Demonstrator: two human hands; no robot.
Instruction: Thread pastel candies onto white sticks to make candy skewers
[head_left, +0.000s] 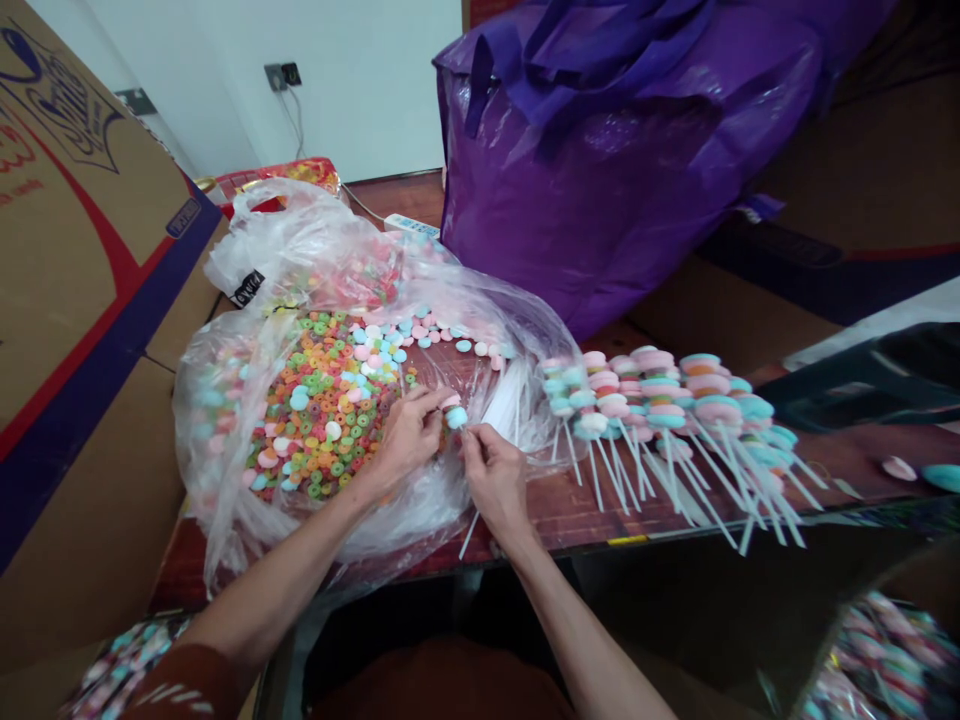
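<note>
My left hand (407,437) is closed, thumb and fingers pinching a pink candy disc (451,401) just above a pale blue one (457,418). Close beside it, my right hand (495,478) grips a thin white stick (469,536), whose lower end sticks out below the fingers. The blue disc appears to sit at the stick's top; the exact joint is hidden by fingertips. Under both hands spreads an open clear plastic bag (517,305). Small ring-shaped candies (322,400) in many colours lie on it, with pink, blue and white discs (375,350) mixed in.
Finished-looking candy skewers (667,405) are piled at the right, sticks towards me. Bare white sticks (510,400) lie beside my right hand. A large purple bag (585,190) stands behind. Cardboard boxes (67,250) flank the left side. More wrapped candy (885,660) is at lower right.
</note>
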